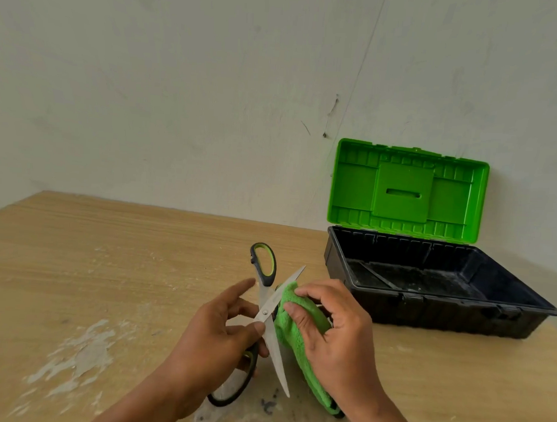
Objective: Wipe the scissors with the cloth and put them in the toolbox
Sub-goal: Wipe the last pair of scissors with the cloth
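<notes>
A pair of steel scissors point(265, 312) with black and green handles is held up over a light wooden tabletop point(107, 250). The scissors are wide open, like an X. One blade points to 1 o'clock and the other points to 5 o'clock. One handle loop sticks up at 12 o'clock. The other loop hangs low, under the left hand point(212, 336).

The left hand pinches the scissors just below the screw, thumb on top and curled fingers point(243, 307) behind. Its pointing finger sticks out straight and touches nothing.

The right hand point(338, 336) holds a fluffy green cloth point(293, 331). Its fingers are curled round the cloth and its thumb presses on top. The cloth touches the blades on their right side, and its loose end hangs down toward 5 o'clock.

A black plastic toolbox point(442, 316) with a bright green lid point(400, 191) sits at 2 o'clock from the scissors, near the hands but not touching them. The lid stands straight up, close to the pale wall point(180, 92). The box is open at the top, and its near rim faces the hands.

The tabletop's far edge meets the wall. From 9 to 11 o'clock there is a wide stretch of bare wood. White scraped patches point(79, 352) mark the wood at 8 o'clock.
</notes>
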A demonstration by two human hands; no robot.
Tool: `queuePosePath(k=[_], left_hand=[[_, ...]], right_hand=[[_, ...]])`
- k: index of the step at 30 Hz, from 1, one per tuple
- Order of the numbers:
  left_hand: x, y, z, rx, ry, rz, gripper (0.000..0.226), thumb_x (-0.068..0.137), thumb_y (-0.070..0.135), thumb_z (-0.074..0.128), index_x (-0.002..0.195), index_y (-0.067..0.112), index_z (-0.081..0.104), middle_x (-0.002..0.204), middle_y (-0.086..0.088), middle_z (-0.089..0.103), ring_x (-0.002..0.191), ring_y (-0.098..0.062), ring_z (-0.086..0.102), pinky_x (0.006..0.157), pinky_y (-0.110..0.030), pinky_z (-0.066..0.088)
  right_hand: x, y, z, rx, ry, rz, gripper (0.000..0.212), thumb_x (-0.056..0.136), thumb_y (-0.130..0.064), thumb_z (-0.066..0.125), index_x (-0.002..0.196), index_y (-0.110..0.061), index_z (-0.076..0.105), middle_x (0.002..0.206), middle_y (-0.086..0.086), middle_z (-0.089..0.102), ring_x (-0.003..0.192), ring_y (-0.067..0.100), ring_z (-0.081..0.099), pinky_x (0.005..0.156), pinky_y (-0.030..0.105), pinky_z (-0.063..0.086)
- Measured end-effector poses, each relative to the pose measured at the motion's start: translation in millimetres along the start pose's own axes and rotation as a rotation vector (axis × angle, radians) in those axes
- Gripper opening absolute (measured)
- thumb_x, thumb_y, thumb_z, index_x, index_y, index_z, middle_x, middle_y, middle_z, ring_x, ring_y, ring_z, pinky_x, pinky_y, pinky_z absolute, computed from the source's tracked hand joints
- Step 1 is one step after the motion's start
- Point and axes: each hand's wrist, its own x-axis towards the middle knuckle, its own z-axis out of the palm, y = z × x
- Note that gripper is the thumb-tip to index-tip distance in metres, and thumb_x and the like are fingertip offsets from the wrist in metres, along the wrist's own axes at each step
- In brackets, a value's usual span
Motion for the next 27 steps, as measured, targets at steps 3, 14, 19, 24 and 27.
queuePosePath(k=[3, 14, 19, 24, 27], left_hand=[[0, 1, 0, -0.086, -0.021, -0.073, 0.056, 0.09, -0.003, 0.065, 0.14, 0.018, 0.052, 0.097, -0.01, 0.072, 0.066, -0.027, 0.068, 0.059, -0.039, 0.056], [-1, 3, -7, -0.324, -0.15, -0.122, 0.06, 0.079, -0.014, 0.068, 0.128, 0.021, 0.064, 0.09, -0.02, 0.067, 0.076, -0.033, 0.068, 0.066, -0.039, 0.058], [1, 0, -3, -0.278, -0.182, -0.105, 0.067, 0.082, -0.013, 0.069, 0.133, 0.03, 0.061, 0.099, -0.015, 0.065, 0.081, -0.033, 0.07, 0.069, -0.042, 0.058], [0, -4, 1, -0.152, -0.158, -0.065, 0.069, 0.087, -0.011, 0.064, 0.135, 0.038, 0.057, 0.095, -0.009, 0.064, 0.074, -0.026, 0.067, 0.065, -0.041, 0.053], [1, -5, -1, -0.114, -0.117, -0.048, 0.069, 0.085, -0.009, 0.067, 0.133, 0.04, 0.058, 0.102, -0.024, 0.056, 0.077, -0.026, 0.065, 0.065, -0.04, 0.054]], right_hand=[[-2, 0, 2, -0.028, -0.025, -0.021, 0.017, 0.087, -0.021, 0.08, 0.102, -0.014, 0.075, 0.1, -0.005, 0.067, 0.096, 0.006, 0.067, 0.081, 0.028, 0.058], [-6, -7, 4, -0.037, -0.15, 0.042, 0.032, 0.092, -0.021, 0.072, 0.124, -0.023, 0.069, 0.112, -0.011, 0.064, 0.106, 0.001, 0.062, 0.087, 0.017, 0.053], [-1, -1, -2, -0.11, -0.078, 0.005, 0.03, 0.093, -0.006, 0.07, 0.121, -0.017, 0.073, 0.106, -0.008, 0.068, 0.099, 0.001, 0.065, 0.083, 0.02, 0.056], [2, -1, -6, -0.229, -0.082, -0.05, 0.026, 0.096, -0.011, 0.066, 0.121, -0.013, 0.073, 0.101, -0.003, 0.061, 0.088, 0.003, 0.061, 0.076, 0.011, 0.051], [-4, -12, 0, -0.221, -0.222, -0.115, 0.03, 0.1, -0.024, 0.059, 0.124, -0.013, 0.071, 0.103, -0.002, 0.059, 0.088, 0.001, 0.057, 0.075, 0.002, 0.047]])
